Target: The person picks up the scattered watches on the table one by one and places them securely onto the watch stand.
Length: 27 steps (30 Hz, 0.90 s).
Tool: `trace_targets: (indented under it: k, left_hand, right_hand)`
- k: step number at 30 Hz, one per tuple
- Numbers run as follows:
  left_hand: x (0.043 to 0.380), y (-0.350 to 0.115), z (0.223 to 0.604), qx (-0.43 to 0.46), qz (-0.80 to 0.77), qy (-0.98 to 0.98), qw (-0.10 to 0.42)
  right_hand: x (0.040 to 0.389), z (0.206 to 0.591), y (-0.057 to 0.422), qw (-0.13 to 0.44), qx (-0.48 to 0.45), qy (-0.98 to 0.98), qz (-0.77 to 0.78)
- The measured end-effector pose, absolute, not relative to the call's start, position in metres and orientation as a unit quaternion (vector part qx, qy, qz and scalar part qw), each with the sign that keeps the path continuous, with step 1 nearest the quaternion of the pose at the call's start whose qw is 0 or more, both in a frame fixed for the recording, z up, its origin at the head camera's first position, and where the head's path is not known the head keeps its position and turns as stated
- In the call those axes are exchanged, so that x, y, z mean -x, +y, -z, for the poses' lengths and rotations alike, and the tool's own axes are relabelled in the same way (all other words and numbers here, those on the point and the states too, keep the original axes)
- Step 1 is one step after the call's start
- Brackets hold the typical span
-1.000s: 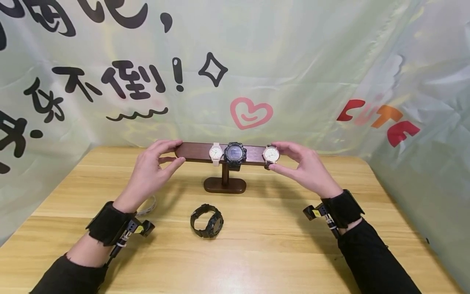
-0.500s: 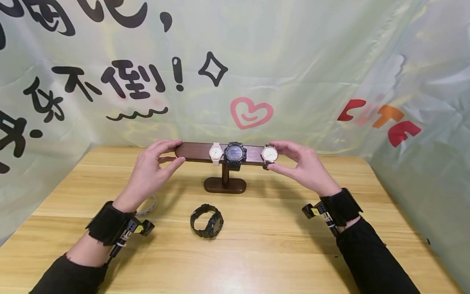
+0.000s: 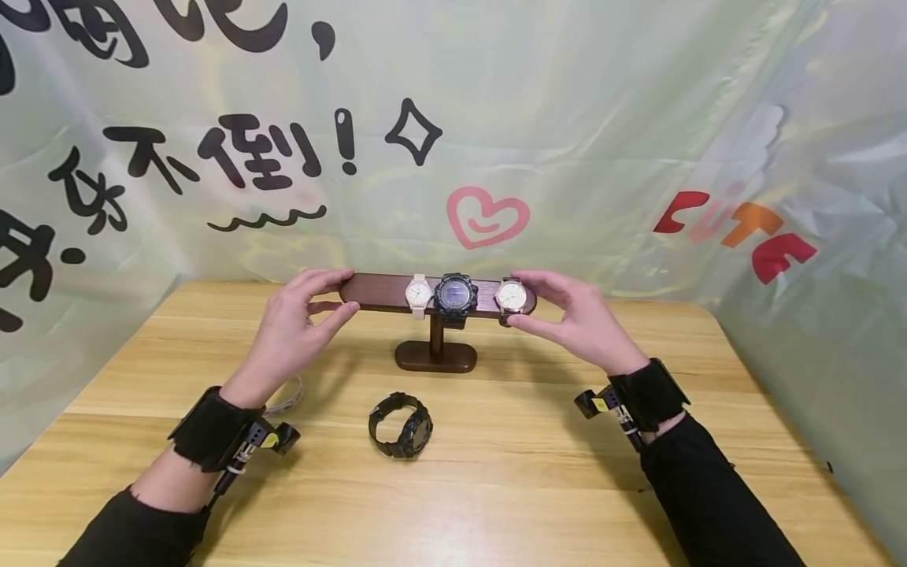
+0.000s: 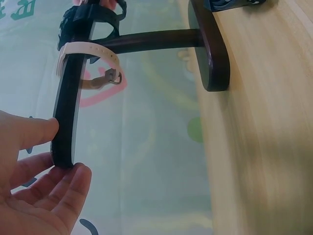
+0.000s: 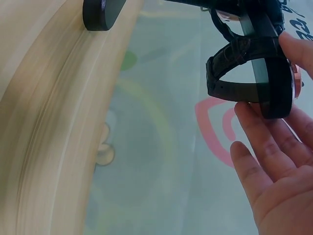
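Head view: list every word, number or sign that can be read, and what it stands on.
"不倒!": black lettering on the cloth.
"CUTE": coloured letters on the cloth.
Signs: heart, star and wavy line, on the cloth.
Other black characters: cut off or unclear.
Watch faces and yellow labels on the wrist cameras: too small to read.

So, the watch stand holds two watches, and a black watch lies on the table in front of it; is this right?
Not two: the head view shows three watches on the watch stand. The black watch does lie on the table in front.
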State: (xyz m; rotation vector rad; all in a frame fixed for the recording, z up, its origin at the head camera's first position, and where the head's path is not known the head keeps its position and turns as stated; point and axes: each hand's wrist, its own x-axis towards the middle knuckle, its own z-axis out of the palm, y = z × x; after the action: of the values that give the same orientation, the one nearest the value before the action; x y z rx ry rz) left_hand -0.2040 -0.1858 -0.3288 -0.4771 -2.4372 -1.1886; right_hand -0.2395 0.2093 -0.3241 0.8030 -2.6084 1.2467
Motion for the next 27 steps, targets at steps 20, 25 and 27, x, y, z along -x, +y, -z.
trace_targets:
  k: [20,25,27]
  left_hand:
    - [0.203,-0.186,0.329,0.169,0.415,-0.872,0.198]
    - [0.204,-0.186,0.329,0.168,0.415,-0.872,0.197]
    - [0.204,-0.186,0.330,0.166,0.416,-0.873,0.194]
  right_hand:
    - [0.242,0.324,0.195,0.080,-0.281,-0.869,-0.398]
    - [0.243,0.325,0.192,0.088,-0.284,-0.871,-0.391]
    - [0.243,0.325,0.191,0.087,-0.286,-0.870,-0.391]
